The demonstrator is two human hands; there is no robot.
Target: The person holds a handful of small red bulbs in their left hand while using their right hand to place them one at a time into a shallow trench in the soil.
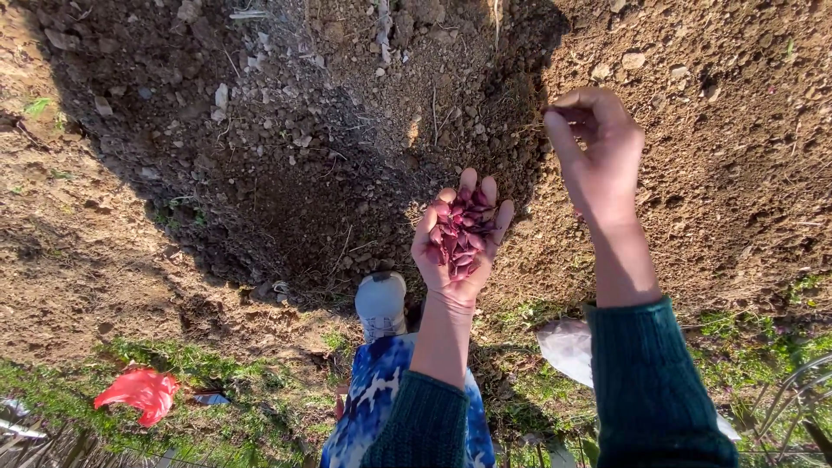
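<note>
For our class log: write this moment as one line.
left hand: cupped, holds reddish seeds | right hand: fingers pinched over tilled soil | grey shoe at soil's edge

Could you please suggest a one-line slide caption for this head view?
Left hand cups dark red seeds while the right hand pinches its fingertips above tilled soil.

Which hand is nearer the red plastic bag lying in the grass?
Left. The left hand, cupped around reddish seeds, is nearer the red plastic bag at the lower left. The right hand is raised farther right, over the tilled soil.
</note>
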